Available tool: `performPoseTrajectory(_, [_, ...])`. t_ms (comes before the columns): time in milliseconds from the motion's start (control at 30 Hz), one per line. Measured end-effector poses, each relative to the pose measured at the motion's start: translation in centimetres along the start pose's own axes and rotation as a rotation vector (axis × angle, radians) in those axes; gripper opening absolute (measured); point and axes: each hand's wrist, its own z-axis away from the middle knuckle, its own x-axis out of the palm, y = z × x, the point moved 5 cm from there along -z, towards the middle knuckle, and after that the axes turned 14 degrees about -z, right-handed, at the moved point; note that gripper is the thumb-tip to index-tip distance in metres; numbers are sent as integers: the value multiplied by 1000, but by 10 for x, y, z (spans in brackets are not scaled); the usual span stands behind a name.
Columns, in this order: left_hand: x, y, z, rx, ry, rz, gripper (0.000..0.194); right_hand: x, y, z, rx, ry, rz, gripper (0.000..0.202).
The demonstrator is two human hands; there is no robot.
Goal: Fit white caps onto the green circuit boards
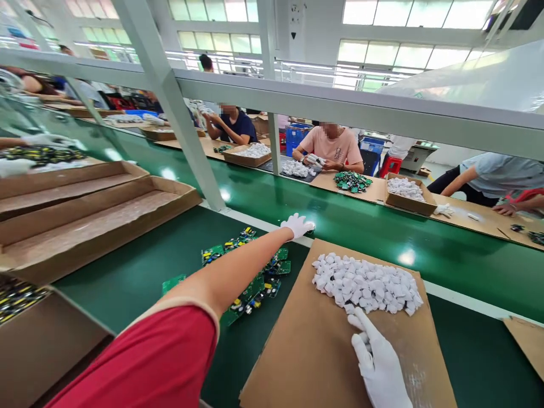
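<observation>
A worker's gloved left hand (298, 225) spreads its fingers over a small item (311, 228) at the near edge of the green belt (361, 226), while the right hand (382, 362) meets the near side of white pieces (365, 283) heaped toward the cardboard sheet's (293, 351) far edge; whether it pinches one cannot be told. A raised forearm would best spare the circuit boards (255, 289) beneath; a light touch, the heap. A slanting post (186, 124) limits leftward reach; open boxes (127, 231) line the counter's (127, 283) left side.
</observation>
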Motion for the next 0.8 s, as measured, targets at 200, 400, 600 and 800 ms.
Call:
performPoseTrajectory(200, [-1, -14, 69, 261, -112, -115, 22, 10, -4, 0, -83, -38, 26, 41])
performPoseTrajectory(400, [18, -7, 106, 364, -27, -160, 37, 11, -4, 1, 43, -70, 130, 37])
performPoseTrajectory(600, [0, -12, 114, 307, 72, 19, 23, 4, 0, 3, 42, -17, 63, 37])
performPoseTrajectory(800, [-10, 32, 156, 307, 21, 718, 33, 0, 1, 1, 96, 54, -67, 36])
